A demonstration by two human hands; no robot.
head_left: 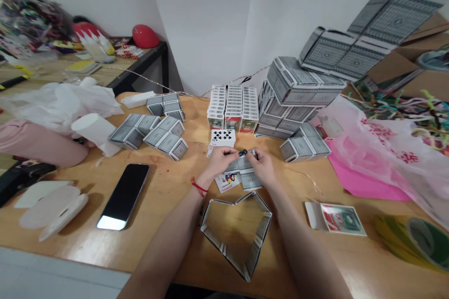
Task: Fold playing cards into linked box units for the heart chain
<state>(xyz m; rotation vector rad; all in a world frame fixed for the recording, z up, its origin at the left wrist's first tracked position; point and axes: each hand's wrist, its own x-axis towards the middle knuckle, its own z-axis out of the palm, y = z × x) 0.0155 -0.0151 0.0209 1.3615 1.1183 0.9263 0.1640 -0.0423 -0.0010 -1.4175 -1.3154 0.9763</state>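
My left hand (220, 162), with a red string at its wrist, and my right hand (262, 167) come together in a pinch. Between their fingertips is a small dark shiny piece (242, 153), too small to name. Under the hands lie patterned playing cards (251, 180), backs up, partly covered by my fingers. A joker card (228, 181) shows its face beside them. Just beyond the hands sits a stack of playing cards (223, 137) with a spade card on top. Between my forearms stands a heart-shaped frame (224, 254) folded from cards.
Card boxes (233, 107) stand in rows at the back. Folded card blocks (298, 81) are piled at right, more (164, 135) at left. A phone (124, 194), an opened card box (342, 218), yellow tape (403, 238) and a pink bottle (42, 142) lie around.
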